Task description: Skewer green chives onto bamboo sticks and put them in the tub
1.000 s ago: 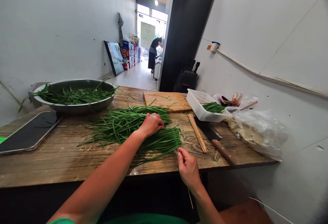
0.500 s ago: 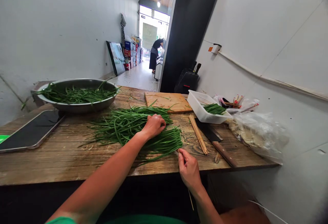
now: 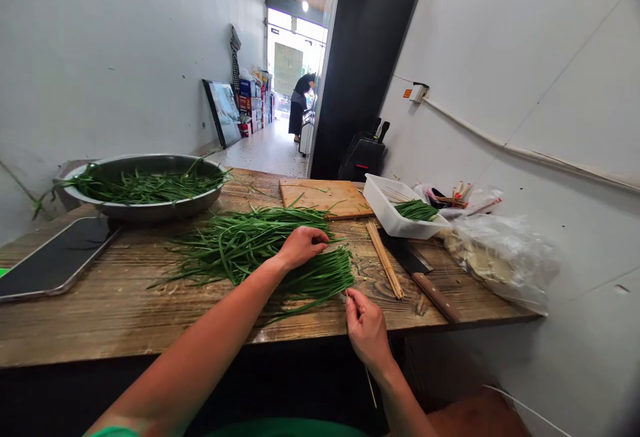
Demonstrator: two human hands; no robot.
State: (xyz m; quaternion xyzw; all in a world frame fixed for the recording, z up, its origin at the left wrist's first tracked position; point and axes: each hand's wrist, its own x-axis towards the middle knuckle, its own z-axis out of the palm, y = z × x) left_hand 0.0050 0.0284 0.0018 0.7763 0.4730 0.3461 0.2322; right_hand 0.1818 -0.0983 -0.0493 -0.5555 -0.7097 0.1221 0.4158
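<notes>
Long green garlic chives (image 3: 235, 240) lie in a loose pile on the wooden table, with their cut ends lined up toward the right. My left hand (image 3: 303, 247) rests over the pile, fingers curled toward the thumb. Whatever lies between those fingertips, if anything, is hidden. At the table's front edge, my right hand (image 3: 367, 327) pinches a thin wooden skewer (image 3: 371, 387). Its tip is by the ends of the nearest chives, and its lower part hangs below the hand. A bundle of skewers (image 3: 384, 260) lies to the right of the chives.
A steel basin (image 3: 145, 210) of chives and a phone (image 3: 60, 254) sit at left. Behind are a cutting board (image 3: 325, 197) and a white tub (image 3: 395, 220). A cleaver (image 3: 435, 297) and plastic bag (image 3: 505, 257) lie right. A person (image 3: 299, 107) bends in the background.
My left hand has shifted slightly right over the chives, its fingers a little more raised. My right hand keeps its hold on the skewer. The view has turned slightly.
</notes>
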